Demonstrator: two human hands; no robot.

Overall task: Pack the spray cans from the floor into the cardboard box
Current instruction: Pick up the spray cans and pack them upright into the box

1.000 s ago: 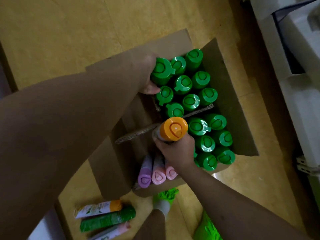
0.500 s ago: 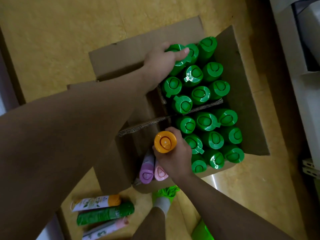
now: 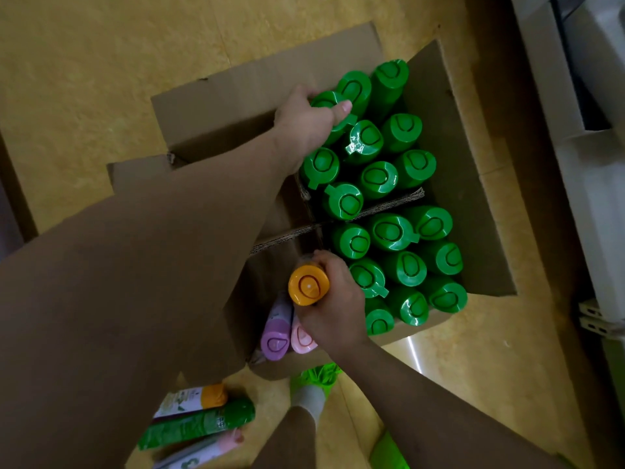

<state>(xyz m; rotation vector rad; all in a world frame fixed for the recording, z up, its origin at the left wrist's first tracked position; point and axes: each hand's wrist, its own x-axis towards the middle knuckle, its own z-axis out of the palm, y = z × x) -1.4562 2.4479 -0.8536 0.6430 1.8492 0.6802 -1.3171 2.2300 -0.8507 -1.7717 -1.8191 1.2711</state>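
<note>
An open cardboard box [image 3: 473, 204] stands on the yellow floor, split by cardboard dividers [image 3: 389, 203]. Several green-capped spray cans [image 3: 378, 179] stand upright in its right half. My left hand [image 3: 304, 125] grips a green-capped can [image 3: 329, 99] at the far left of that group. My right hand [image 3: 333, 309] holds an orange-capped can [image 3: 307, 287] upright in the near left compartment, above a purple-capped can [image 3: 275, 340] and a pink-capped can [image 3: 301, 338]. Three more cans lie on the floor: orange-capped [image 3: 192, 399], green [image 3: 199, 423] and pink-capped [image 3: 203, 451].
A white cabinet or appliance [image 3: 588, 137] runs along the right edge. My leg with a white sock and green shoe [image 3: 313, 384] stands just in front of the box. My left forearm hides the box's left compartments.
My right hand has lowered the orange-capped can into the near left compartment. My left hand has moved onto the top of a green-capped can at the far side.
</note>
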